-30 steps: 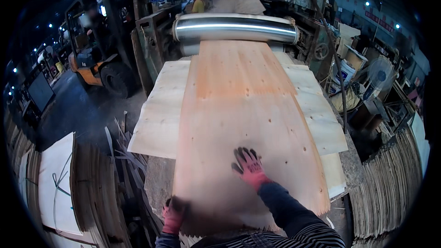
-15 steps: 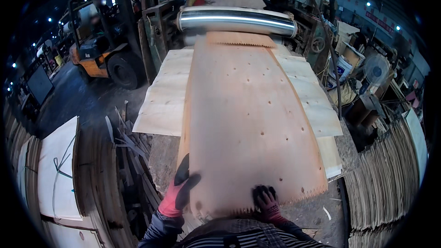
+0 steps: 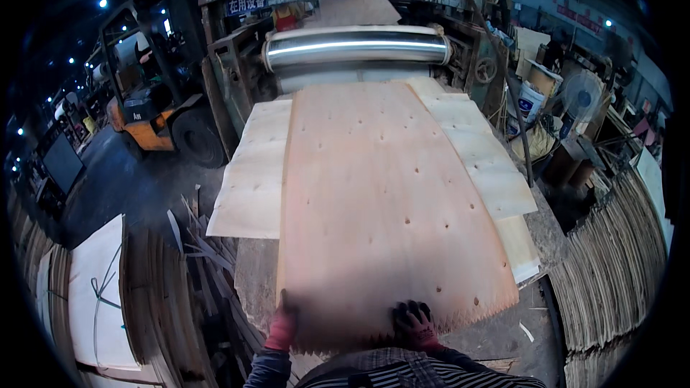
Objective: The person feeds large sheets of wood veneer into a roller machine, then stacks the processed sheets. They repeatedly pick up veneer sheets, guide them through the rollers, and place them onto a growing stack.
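Note:
A long, pinkish-tan wood veneer sheet (image 3: 366, 201) with small dark knots and a jagged near edge lies in front of me. My left hand (image 3: 282, 325), in a pink glove with dark fingers, is at its near left corner against the side edge. Its fingers are blurred and partly lost against the wood, so their grip cannot be made out. My right hand (image 3: 415, 325), gloved alike, rests on the near edge with fingers spread. Under the sheet, paler veneer pieces (image 3: 248, 179) stick out on both sides. The far end lies just before a shiny metal roller (image 3: 356, 50).
Stacked veneer bundles stand at the left (image 3: 100, 294) and right (image 3: 611, 280). Wood scraps (image 3: 208, 244) litter the floor left of the worktable (image 3: 255, 266). An orange forklift (image 3: 154, 129) is parked far left. At right are a fan (image 3: 582, 97) and a white bucket (image 3: 530, 100).
The jagged-ended piece at the roller has gone from sight. My left hand has turned from spread fingers to the sheet's near left corner. My right hand stays at the near edge.

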